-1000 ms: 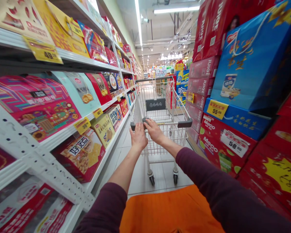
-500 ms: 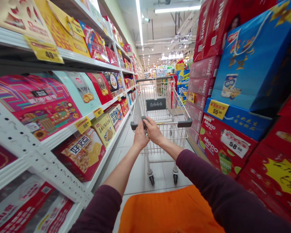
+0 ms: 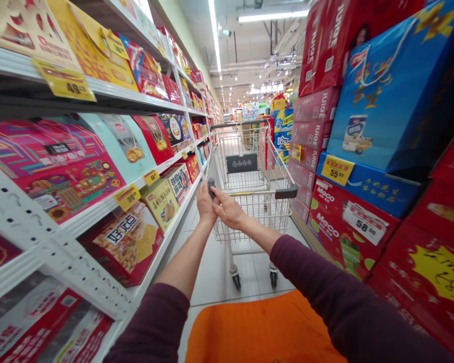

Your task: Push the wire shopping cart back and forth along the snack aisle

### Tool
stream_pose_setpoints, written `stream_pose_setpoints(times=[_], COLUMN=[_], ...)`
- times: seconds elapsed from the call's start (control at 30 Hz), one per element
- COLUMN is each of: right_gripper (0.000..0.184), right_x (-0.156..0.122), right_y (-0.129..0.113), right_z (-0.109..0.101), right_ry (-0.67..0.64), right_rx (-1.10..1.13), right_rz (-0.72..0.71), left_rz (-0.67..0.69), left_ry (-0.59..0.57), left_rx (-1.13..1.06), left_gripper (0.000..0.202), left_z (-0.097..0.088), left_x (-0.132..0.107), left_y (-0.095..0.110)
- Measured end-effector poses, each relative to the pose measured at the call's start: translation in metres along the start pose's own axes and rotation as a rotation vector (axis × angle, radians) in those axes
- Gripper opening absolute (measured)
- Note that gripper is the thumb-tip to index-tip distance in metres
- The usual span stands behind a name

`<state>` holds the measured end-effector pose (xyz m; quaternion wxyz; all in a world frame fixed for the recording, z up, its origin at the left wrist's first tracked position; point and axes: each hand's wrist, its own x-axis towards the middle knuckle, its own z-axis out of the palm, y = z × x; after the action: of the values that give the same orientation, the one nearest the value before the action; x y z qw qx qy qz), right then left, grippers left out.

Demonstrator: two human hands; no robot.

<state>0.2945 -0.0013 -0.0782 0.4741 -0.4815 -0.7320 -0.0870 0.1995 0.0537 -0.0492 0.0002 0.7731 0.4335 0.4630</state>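
Both my hands are on the left end of the grey handle (image 3: 249, 192) of a wire shopping cart (image 3: 245, 166), which stands ahead of me on the aisle floor. My left hand (image 3: 206, 204) is shut around the handle near its end cap. My right hand (image 3: 229, 209) lies just beside it, with its fingers curled over the bar. The hands nearly touch, and they hide part of the handle. The cart's basket looks bare of goods.
Shelves of boxed food with yellow price tags (image 3: 127, 196) run along the left. Stacked red Meco boxes (image 3: 348, 227) and blue gift bags (image 3: 386, 96) rise on the right. An orange garment (image 3: 265, 330) fills the bottom of the view. The tiled aisle continues beyond the cart.
Both hands have shifted left along the handle and drawn closer together. The handle's left end now sits higher in view, and the cart looks slightly turned.
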Motion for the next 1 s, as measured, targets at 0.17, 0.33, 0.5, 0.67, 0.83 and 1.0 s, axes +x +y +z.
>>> stream_pose_setpoints(times=[0.17,0.33,0.5,0.67,0.83,1.0], right_gripper=[0.047,0.047,0.051,0.054,0.056,0.055], right_x=[-0.008,-0.022,-0.030,-0.027,-0.032,-0.043], right_y=[0.016,0.040,0.049,0.048,0.053,0.066], right_z=[-0.022,-0.037,-0.032,-0.028,-0.046,-0.064], right_ry=[0.026,-0.016,-0.036,-0.032,-0.082,-0.080], right_rx=[-0.241,-0.435,-0.480,-0.473,-0.505,-0.590], right_rz=[0.087,0.243,0.242,0.206,0.189,0.293], left_rz=[0.101,0.099,0.135,0.241,0.319,0.180], left_ry=[-0.096,-0.206,-0.209,-0.251,-0.243,-0.126], left_rx=[0.346,0.428,0.428,0.392,0.353,0.345], left_gripper=[0.050,0.051,0.051,0.050,0.048,0.048], left_z=[-0.010,0.008,0.019,0.035,0.034,0.027], left_x=[0.010,-0.006,-0.011,-0.022,-0.019,-0.009], left_y=[-0.006,-0.010,-0.004,0.015,0.004,-0.020])
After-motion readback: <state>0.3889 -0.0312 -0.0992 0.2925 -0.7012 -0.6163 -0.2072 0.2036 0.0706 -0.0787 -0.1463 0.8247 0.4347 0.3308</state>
